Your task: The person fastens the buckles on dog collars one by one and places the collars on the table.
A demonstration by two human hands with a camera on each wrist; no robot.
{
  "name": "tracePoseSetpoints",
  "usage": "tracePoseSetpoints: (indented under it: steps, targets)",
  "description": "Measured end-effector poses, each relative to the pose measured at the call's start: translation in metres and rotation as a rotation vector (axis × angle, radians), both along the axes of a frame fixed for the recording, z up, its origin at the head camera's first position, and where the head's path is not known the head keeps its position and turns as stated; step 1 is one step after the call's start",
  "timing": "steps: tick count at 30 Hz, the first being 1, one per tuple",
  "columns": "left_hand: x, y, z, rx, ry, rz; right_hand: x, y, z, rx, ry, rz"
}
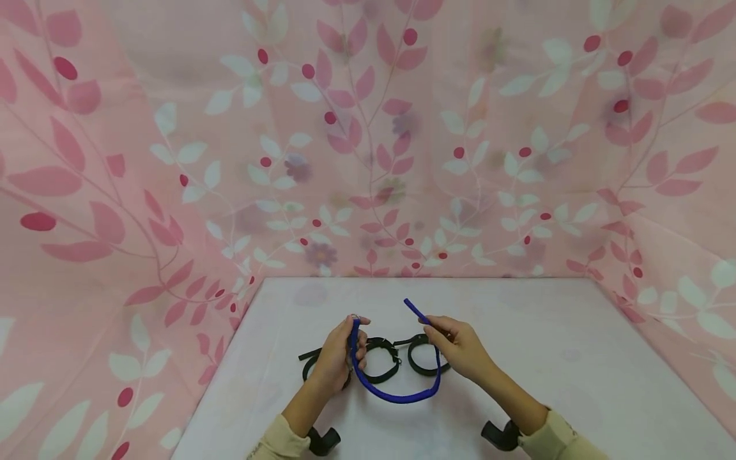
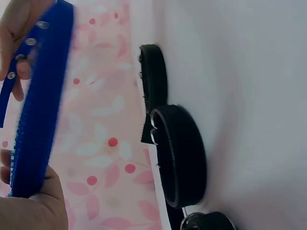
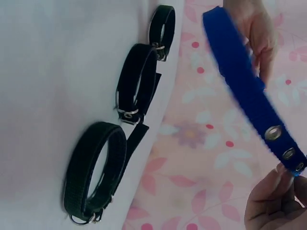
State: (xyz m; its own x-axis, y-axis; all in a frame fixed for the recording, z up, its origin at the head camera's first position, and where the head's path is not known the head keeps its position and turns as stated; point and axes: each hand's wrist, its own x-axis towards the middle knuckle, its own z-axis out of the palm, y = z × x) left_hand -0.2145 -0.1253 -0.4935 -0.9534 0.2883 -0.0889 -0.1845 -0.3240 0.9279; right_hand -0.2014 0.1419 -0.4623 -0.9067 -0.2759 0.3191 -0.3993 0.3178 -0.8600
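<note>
A blue pet collar [image 1: 397, 398] hangs in a U between both hands, above the table. Its buckle end, with a metal ring at the top, is held by my left hand [image 1: 333, 359]. My right hand [image 1: 462, 348] pinches the strap a little below the free tip between thumb and fingers. Metal eyelets line that end of the blue collar [image 3: 240, 76] in the right wrist view. Behind it lie three black collars, each closed into a loop: one [image 1: 309, 355] partly hidden by my left hand, a middle one [image 1: 382, 378] and a right one [image 1: 422, 370].
The black collars rest on a white-covered table [image 1: 546, 332]. Pink leaf-patterned cloth [image 1: 368, 128] rises behind and at both sides. A black device [image 1: 324, 442] sits at the left wrist and another black device [image 1: 500, 436] at the right.
</note>
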Motion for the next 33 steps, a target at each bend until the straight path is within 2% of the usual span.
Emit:
tracePoseSetpoints:
  steps: [3,9,14,17,23,27,30,33]
  targets:
    - [0.000,0.000,0.002,0.022,0.042,0.018,-0.002,0.000,-0.001,-0.014,0.046,0.004]
    - [-0.001,0.002,0.007,-0.025,0.134,0.050,-0.001,-0.001,0.002,-0.073,0.022,0.106]
    - [-0.001,0.006,0.016,-0.081,0.261,0.051,0.001,-0.005,0.008,-0.047,0.061,0.128]
    - [-0.001,0.010,0.020,-0.084,0.306,0.039,0.001,-0.009,0.008,-0.029,0.086,0.131]
    - [0.002,0.019,0.024,-0.085,0.286,0.019,0.000,-0.018,0.003,-0.003,0.119,0.138]
    - [0.005,0.023,0.026,-0.099,0.304,0.012,0.000,-0.024,0.002,-0.007,0.135,0.137]
    - [0.005,0.026,0.025,-0.115,0.329,-0.005,0.000,-0.028,0.002,-0.004,0.129,0.137]
    - [0.004,0.028,0.024,-0.117,0.322,-0.001,0.000,-0.033,0.004,0.007,0.107,0.128]
